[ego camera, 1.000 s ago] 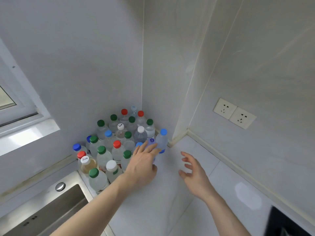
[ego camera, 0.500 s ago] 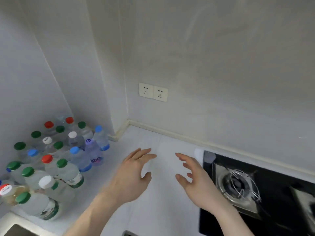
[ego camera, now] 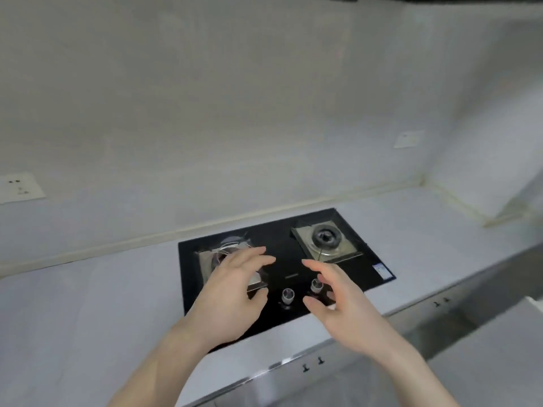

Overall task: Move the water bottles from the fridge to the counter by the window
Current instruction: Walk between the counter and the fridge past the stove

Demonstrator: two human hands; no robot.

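No water bottle, fridge or window shows in the head view now. My left hand (ego camera: pixel 232 295) hovers over the left part of the black gas hob (ego camera: pixel 282 268), fingers spread and relaxed, holding nothing. My right hand (ego camera: pixel 343 304) hovers beside it over the hob's two knobs (ego camera: pixel 288 295), fingers loosely bent and empty. The two hands are apart, palms turned toward each other.
The hob is set into a pale counter (ego camera: pixel 88 312) with a metal front edge (ego camera: pixel 293 362). It has a left burner (ego camera: pixel 226 251) and a right burner (ego camera: pixel 324 237). A wall socket (ego camera: pixel 20 186) is at the far left; the counter turns a corner (ego camera: pixel 423 183) at right.
My view has swung right, away from the cluster of bottles in the corner, so the hob now fills the middle. Both hands came away from the bottles, empty, and stay in front of me.
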